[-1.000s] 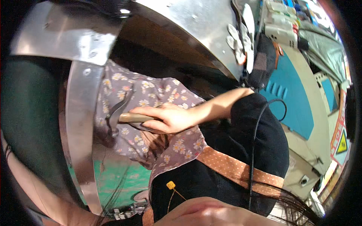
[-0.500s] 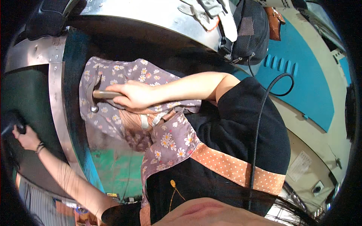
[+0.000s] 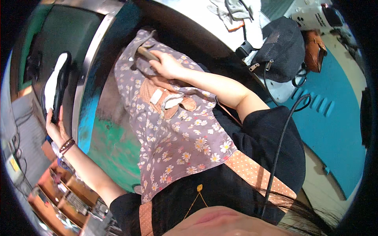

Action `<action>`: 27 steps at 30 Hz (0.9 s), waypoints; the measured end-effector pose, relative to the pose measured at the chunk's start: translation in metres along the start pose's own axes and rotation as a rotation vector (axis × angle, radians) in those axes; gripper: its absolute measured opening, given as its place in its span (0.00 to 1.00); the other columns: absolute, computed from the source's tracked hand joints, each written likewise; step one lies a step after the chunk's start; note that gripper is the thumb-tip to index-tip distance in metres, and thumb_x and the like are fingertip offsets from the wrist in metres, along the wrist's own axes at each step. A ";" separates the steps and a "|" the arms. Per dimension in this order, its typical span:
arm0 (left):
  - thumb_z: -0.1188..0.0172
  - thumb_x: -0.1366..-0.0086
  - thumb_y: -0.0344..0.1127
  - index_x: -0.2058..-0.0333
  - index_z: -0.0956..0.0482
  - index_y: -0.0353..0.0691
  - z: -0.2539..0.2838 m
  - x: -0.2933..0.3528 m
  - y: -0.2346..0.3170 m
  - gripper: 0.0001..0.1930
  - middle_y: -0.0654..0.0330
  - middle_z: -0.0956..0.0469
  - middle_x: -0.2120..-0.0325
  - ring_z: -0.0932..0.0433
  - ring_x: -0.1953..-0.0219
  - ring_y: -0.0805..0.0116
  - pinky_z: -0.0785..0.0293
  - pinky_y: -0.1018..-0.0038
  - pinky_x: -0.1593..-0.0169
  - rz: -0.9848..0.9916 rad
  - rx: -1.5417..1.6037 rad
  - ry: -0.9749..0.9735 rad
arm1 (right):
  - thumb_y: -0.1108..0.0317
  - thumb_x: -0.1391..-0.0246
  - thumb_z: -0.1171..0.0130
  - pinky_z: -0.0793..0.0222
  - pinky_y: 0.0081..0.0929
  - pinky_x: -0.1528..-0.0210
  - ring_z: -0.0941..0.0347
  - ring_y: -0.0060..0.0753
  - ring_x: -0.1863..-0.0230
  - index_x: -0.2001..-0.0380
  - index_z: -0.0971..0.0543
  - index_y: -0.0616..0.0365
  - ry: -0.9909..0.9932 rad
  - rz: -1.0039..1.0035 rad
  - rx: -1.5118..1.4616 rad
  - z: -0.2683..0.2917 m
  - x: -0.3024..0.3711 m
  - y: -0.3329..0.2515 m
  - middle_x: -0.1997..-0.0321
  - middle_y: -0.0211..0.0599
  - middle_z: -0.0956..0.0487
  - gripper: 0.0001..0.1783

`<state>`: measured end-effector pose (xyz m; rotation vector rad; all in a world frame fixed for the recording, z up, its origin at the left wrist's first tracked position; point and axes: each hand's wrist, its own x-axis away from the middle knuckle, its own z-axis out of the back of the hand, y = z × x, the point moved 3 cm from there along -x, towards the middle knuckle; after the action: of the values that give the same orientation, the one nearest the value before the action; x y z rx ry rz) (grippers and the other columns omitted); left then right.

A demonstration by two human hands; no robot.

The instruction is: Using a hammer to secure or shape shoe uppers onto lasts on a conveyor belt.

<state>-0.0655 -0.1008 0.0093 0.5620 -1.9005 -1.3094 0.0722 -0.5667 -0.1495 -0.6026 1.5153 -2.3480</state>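
Note:
My left hand (image 3: 58, 128) is at the far left, its fingers closed on one end of a black shoe (image 3: 66, 82). The shoe's white sole is turned into view, and it is held above a dark green belt-like surface (image 3: 75, 23). Near the top middle, my right hand (image 3: 169, 66) is wrapped round the wooden handle of a hammer (image 3: 148, 54). The hammer lies across my lap, over the purple flowered apron (image 3: 185, 145); its dark metal head is blurred and partly merges with the cloth. A cloth bundle with white showing sits in the apron's orange pocket area.
A metal edge strip (image 3: 94, 43) borders the dark surface. Gloves (image 3: 236, 11), a black mesh bag (image 3: 281, 49) and a brown leather item (image 3: 315, 51) lie at the top right. A black cable (image 3: 271, 169) hangs across my right shoulder. Wooden shelves (image 3: 59, 200) stand lower left.
My left hand now holds the black shoe up with its white sole showing; before, it reached to a dark object at the left edge. The view has shifted, and the hammer appears higher.

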 end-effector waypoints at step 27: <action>0.35 0.43 0.28 0.42 0.31 0.31 -0.066 0.168 -0.202 0.29 0.64 0.23 0.57 0.29 0.57 0.80 0.30 0.79 0.52 -0.049 -0.491 -0.522 | 0.76 0.42 0.45 0.32 0.28 0.46 0.25 0.42 0.45 0.37 0.37 0.65 -0.224 0.404 0.064 0.037 0.069 -0.043 0.43 0.54 0.26 0.29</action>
<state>-0.1308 -0.3360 -0.1086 0.0075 -1.8495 -2.0168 0.0298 -0.6096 -0.0838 -0.4730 1.3143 -1.9451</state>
